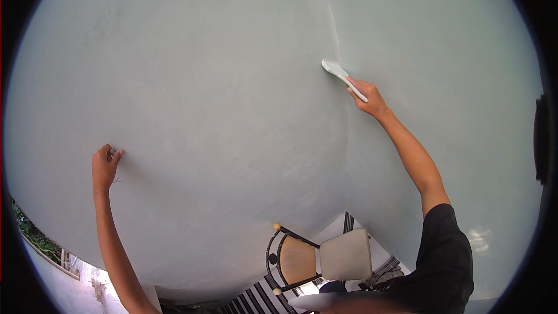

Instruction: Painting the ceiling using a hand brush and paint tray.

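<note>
Pointing up-left, pale brush (342, 75), long axis diagonal, right hand (373, 99) closed round handle (356, 91), left hand (103, 167), grip unclear.

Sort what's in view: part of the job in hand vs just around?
In use:
- white-handled brush, gripped by the right hand
- grey wall, brush at its corner
- left hand, fingers curled near the wall; can't tell what they hold

Just around:
- chair
- striped floor
- greenery, lower left
</note>
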`<state>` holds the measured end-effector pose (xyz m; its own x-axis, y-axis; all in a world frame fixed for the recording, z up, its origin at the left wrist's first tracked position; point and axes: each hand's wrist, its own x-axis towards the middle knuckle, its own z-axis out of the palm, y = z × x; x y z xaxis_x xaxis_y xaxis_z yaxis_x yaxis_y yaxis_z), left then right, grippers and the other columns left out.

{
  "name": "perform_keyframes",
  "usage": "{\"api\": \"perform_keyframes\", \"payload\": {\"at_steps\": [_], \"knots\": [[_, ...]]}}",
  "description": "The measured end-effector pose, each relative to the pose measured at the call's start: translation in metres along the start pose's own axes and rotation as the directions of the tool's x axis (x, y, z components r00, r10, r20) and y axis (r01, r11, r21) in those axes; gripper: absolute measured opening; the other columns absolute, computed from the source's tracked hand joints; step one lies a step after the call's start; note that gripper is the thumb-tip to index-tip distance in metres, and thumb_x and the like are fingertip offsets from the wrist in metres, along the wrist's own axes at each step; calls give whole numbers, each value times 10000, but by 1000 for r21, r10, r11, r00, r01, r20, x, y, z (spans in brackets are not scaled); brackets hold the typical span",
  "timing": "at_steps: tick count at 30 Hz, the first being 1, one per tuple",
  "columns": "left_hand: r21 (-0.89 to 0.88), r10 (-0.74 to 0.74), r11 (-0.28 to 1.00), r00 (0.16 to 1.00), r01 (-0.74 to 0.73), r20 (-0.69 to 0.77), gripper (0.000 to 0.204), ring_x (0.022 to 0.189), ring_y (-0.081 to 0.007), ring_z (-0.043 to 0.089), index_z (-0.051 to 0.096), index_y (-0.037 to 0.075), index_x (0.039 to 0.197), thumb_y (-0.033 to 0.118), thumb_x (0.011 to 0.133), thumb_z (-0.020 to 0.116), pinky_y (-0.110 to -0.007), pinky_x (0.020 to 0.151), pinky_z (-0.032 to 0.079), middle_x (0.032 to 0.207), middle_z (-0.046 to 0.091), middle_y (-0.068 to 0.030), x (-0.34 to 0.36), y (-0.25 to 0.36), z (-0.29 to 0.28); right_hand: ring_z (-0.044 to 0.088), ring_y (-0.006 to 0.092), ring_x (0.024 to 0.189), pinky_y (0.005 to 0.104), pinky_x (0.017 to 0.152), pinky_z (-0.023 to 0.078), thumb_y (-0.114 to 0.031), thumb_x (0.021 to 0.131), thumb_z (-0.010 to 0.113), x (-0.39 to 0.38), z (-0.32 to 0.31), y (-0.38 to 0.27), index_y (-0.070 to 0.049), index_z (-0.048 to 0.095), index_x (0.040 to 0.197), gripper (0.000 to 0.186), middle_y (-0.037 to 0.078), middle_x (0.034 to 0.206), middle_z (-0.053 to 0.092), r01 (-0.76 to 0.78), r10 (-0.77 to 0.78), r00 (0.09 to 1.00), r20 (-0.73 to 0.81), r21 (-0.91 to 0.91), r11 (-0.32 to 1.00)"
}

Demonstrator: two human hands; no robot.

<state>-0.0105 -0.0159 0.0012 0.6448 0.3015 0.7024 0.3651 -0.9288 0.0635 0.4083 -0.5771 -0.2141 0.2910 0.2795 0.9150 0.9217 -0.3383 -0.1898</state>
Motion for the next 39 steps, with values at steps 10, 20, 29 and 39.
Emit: {"api": "perform_keyframes", "payload": {"at_steps": [10,20,29,39], "knots": [[19,-8,1000,999,8,34,375,524,-156,257,448,-33,682,162,815,740,-328,466,271,535,336,-67,-5,10,-4,647,167,630,301,575,513,-184,943,554,-27,12,-33,67,617,981,262,132,804,684,-481,697,717,14,733,480],[49,-15,999,1000,14,22,380,526,-152,274,452,-31,677,175,821,736,-328,467,275,535,357,-68,-6,9,-5,670,229,718,346,614,552,-184,936,510,28,72,-39,56,496,1031,258,182,872,675,-67,948,316,-27,996,51],[32,12,999,1000,-13,22,383,530,-164,269,452,-29,686,190,831,732,-331,471,285,538,352,-69,1,6,0,656,210,604,319,510,530,-221,894,492,-86,92,-9,78,566,897,308,165,784,681,-330,998,-22,-58,943,48],[47,21,999,999,-22,25,419,535,-168,269,424,-23,677,215,836,730,-330,474,286,546,351,-73,-1,3,3,647,193,592,284,544,560,-197,873,431,109,0,-49,99,567,803,333,173,747,663,-739,943,331,-24,616,275]]}}
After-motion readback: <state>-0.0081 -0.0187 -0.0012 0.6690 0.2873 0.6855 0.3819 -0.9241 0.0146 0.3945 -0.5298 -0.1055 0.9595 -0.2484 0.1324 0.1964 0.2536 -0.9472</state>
